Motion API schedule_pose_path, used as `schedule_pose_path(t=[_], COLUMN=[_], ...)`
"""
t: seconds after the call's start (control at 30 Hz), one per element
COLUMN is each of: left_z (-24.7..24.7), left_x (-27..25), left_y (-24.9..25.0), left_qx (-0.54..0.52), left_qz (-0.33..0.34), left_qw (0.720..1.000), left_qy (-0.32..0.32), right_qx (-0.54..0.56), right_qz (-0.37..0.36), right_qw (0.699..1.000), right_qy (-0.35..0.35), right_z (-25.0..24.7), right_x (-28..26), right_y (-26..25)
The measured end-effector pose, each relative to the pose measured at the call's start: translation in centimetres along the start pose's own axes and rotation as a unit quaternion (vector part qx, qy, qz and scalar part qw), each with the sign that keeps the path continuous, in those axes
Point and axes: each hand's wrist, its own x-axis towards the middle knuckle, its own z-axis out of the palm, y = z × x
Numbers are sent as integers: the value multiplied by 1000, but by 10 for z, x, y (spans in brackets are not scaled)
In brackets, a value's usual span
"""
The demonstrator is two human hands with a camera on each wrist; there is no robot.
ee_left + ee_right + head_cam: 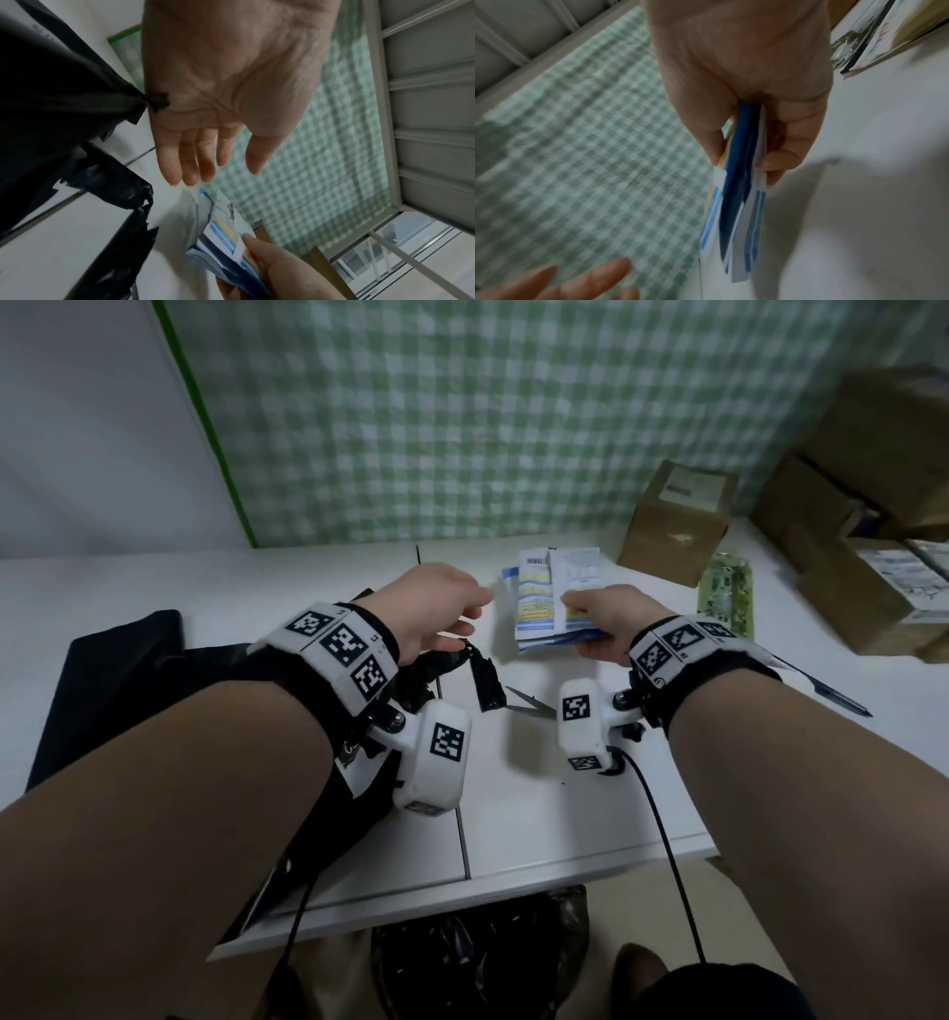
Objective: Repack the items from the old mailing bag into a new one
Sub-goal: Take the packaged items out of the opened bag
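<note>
Both forearms reached forward over the white counter, each wrist wrapped in a black band carrying white blocks printed with square black-and-white markers. The right hand was raised above the counter with its thumb on top and fingers beneath, clamped on a stack of flat packets. The packets were thin, glossy and rectangular, white with blue and yellow bands and a barcode near the far edge; in the right wrist view they showed edge-on as several blue and white layers fanning slightly apart beyond the fingertips. The left hand hovered just beside the stack, palm turned toward it, fingers straight and close together, thumb spread, holding nothing and not touching the packets.

Below the left hand lay the old mailing bag, crumpled black plastic film with a torn, ragged mouth and a loose strip hanging from it. Further left, a smoother, flat black bag lay on the counter under the left forearm. A pair of scissors with metal blades rested between the two wrists.

At the back right stood brown cardboard boxes, one bearing a paper label, and beside them a clear pouch with green contents. A green-and-white checked cloth hung behind the counter.
</note>
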Motion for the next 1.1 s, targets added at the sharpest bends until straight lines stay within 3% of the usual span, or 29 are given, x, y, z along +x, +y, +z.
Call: schedule_pose_path(t=[0.17, 0.3, 0.37, 0.43, 0.53, 0.6, 0.67, 0.73, 0.83, 0.97, 1.1], left_z=[-1, 1, 1, -3, -11, -20, -30, -39, -47, -50, -43], left_x=[12, 11, 7, 1, -15, -26, -38, -50, -69, -89, -105], left_y=[-5, -5, -4, -3, -3, -7, -15, -27, -48, -75, -97], left_qx=[-7, -15, -28, -38, -28, -16, -5, 2, 32, 52, 47], left_qz=[-1, 15, 29, 47, 85, 107, 117, 115, 111, 83, 57], left_qw=[1000, 1000, 999, 998, 994, 989, 985, 982, 975, 980, 994], left_qy=[0, 11, 20, 33, 69, 97, 124, 151, 191, 171, 76], right_qx=[-44, -257, -309, -329, -256, -174, -109, -99, -135, -126, -53], right_qz=[20, 19, 7, -5, -43, -109, -148, -146, -143, -158, -136], right_qw=[998, 964, 948, 939, 955, 973, 983, 980, 962, 955, 965], right_qy=[28, 65, 79, 104, 146, 109, 10, -93, -188, -219, -218], right_z=[6, 2, 0, 1, 10, 22, 39, 56, 81, 102, 102], right_x=[26, 22, 15, 7, -9, -30, -54, -82, -105, -122, -133], right_y=[11, 9, 4, -2, -5, -5, 1, 10, 27, 46, 60])
